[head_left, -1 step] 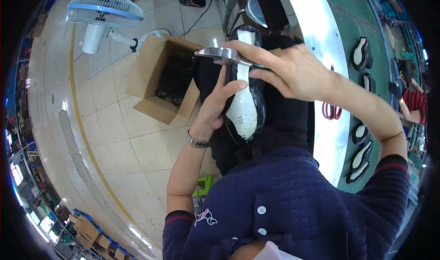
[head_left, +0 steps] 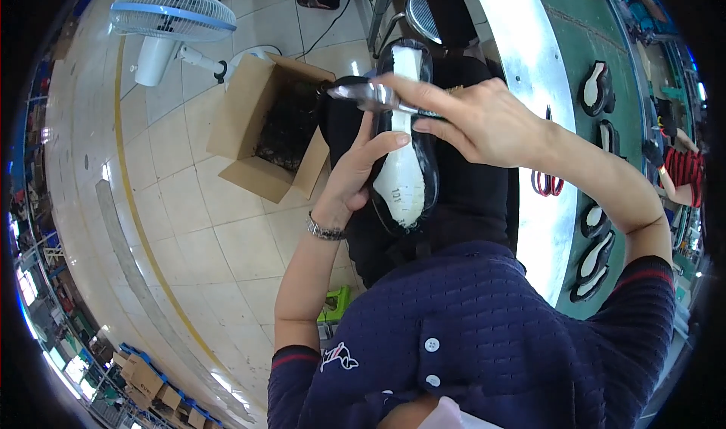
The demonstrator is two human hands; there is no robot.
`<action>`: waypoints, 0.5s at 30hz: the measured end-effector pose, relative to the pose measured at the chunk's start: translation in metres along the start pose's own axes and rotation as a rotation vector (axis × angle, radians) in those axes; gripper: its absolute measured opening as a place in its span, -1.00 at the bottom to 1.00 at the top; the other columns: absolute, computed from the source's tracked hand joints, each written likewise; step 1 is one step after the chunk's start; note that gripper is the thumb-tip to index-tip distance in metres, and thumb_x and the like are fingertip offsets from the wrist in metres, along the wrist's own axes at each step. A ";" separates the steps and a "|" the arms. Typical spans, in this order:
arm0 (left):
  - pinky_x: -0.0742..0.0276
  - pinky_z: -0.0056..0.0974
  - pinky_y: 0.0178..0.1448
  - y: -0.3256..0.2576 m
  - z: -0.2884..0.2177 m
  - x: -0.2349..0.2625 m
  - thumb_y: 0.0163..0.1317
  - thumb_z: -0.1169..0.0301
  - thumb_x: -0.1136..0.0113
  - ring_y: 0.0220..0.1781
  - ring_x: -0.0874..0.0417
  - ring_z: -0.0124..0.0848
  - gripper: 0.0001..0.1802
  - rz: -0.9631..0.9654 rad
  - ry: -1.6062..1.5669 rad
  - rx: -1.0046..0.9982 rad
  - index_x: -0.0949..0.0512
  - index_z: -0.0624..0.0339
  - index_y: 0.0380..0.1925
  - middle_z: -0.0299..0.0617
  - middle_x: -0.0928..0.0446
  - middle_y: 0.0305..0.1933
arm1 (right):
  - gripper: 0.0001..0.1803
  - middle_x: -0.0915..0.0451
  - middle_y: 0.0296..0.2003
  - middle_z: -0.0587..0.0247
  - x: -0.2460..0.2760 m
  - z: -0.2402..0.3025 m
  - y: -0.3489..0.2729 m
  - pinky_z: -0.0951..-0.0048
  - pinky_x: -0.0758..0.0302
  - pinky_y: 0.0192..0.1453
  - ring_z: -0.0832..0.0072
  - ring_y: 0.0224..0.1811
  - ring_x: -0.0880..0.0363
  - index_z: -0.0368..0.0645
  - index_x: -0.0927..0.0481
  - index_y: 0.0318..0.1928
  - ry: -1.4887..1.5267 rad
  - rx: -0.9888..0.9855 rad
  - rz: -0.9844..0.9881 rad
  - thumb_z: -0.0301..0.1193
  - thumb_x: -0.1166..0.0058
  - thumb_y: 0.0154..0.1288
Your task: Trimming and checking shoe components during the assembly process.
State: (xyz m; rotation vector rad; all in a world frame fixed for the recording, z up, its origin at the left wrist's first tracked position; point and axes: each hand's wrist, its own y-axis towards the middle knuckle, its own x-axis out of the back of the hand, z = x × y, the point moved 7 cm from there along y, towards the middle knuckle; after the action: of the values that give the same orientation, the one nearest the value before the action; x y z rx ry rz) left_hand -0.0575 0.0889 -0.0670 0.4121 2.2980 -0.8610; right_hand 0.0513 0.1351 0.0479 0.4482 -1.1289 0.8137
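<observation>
A black shoe upper with a white sole-side board (head_left: pixel 398 179) lies bottom up over my lap, its toe away from me. My left hand (head_left: pixel 361 164) grips its left side near the middle, the thumb pressing on the white board. My right hand (head_left: pixel 484 122) is closed round a shiny steel hand tool (head_left: pixel 370 94) with a curved head and dark grip. The tool crosses above the forefoot of the shoe, its head out past the left edge. Blur hides the tool's exact kind and whether it touches the shoe.
An open carton (head_left: pixel 246 122) with black material stands on the floor at left, near a white fan (head_left: pixel 170 24). To my right runs a shiny metal bench edge (head_left: pixel 541 232) holding red-handled scissors (head_left: pixel 546 181). Beyond it, several similar shoes (head_left: pixel 596 88) lie on a green surface (head_left: pixel 578 32).
The tool's head has tilted and blurred with motion, and my right hand has turned slightly. The shoe and my left hand have shifted only a little.
</observation>
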 end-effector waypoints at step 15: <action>-0.41 -0.11 0.31 -0.016 0.035 0.008 0.05 0.34 -0.42 0.27 -0.42 -0.24 0.23 0.209 -0.026 0.155 0.31 -0.17 0.52 -0.09 -0.27 0.31 | -0.34 -0.58 -0.68 0.19 0.002 0.042 -0.015 0.46 -0.46 -0.62 0.35 -0.70 -0.59 0.15 -0.14 0.44 -0.133 0.089 0.072 -0.32 -0.01 0.38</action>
State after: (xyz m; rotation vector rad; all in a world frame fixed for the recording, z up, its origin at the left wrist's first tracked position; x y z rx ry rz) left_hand -0.0551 0.0540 -0.0852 0.6912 2.1264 -0.9351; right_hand 0.0372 0.0979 0.0671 0.5450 -1.2409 0.9105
